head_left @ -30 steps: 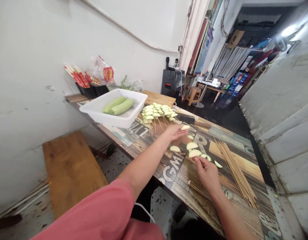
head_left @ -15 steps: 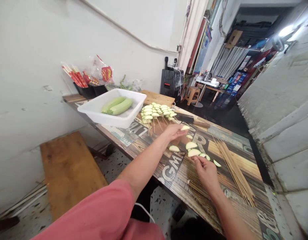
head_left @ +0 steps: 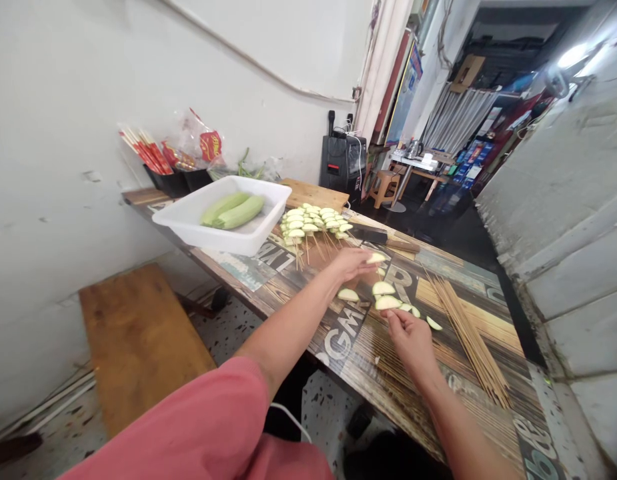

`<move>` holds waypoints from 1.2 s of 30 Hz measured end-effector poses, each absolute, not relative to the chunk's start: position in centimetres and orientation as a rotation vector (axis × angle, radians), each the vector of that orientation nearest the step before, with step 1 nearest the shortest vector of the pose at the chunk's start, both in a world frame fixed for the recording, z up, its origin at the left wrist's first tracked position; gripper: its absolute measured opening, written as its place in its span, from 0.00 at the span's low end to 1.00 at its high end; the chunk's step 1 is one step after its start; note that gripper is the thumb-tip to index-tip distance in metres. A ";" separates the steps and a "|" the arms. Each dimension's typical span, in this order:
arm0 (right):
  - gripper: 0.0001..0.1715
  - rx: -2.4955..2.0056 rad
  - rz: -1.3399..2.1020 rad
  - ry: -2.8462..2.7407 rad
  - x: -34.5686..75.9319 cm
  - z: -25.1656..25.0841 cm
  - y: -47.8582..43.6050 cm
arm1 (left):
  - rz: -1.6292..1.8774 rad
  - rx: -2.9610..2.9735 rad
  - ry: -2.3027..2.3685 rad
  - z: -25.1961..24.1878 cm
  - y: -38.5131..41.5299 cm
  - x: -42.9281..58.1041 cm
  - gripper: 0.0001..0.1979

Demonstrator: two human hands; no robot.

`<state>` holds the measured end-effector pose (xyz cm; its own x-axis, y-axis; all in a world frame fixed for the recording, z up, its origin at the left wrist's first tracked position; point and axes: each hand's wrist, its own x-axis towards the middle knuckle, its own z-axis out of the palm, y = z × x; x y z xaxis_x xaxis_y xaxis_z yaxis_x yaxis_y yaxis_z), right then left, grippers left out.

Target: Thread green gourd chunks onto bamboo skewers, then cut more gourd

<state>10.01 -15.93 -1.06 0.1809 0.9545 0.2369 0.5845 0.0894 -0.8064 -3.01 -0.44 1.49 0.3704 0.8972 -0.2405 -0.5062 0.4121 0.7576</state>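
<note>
My left hand [head_left: 355, 265] is closed on a pale half-round zucchini slice [head_left: 375, 258] above the table. Pinched between the thumb and fingers of my right hand [head_left: 409, 337] is the lower end of a skewer, mostly hidden behind the zucchini slices threaded on it [head_left: 388, 303]. The skewer runs from my right hand toward the slice in my left. A loose slice [head_left: 348, 295] lies left of the skewer, and another [head_left: 434, 323] lies to its right. Beyond my left hand, many filled zucchini skewers [head_left: 308, 223] are piled together, their bare sticks toward me.
On the right of the patterned table [head_left: 333, 363] lies a bundle of bare wooden skewers [head_left: 471, 340]. A knife [head_left: 401, 245] rests behind my hands. At the back left stand a white tub [head_left: 188, 232] with two whole zucchini [head_left: 241, 212] and a wooden board [head_left: 313, 192].
My left hand has shifted very slightly to the right with its zucchini slice. The right hand keeps its pinch on the skewer; the whole view has drifted a little.
</note>
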 end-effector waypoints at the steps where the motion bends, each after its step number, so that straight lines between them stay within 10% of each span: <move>1: 0.23 -1.593 0.555 -1.494 9.9 -1.1 -15.9 | 0.981 0.619 0.707 1.5 -0.4 -2.9 0.03; 36: 0.22 -1.595 0.413 -1.561 8.7 -1.6 -15.9 | 0.879 0.350 0.610 1.1 -0.7 -1.7 0.03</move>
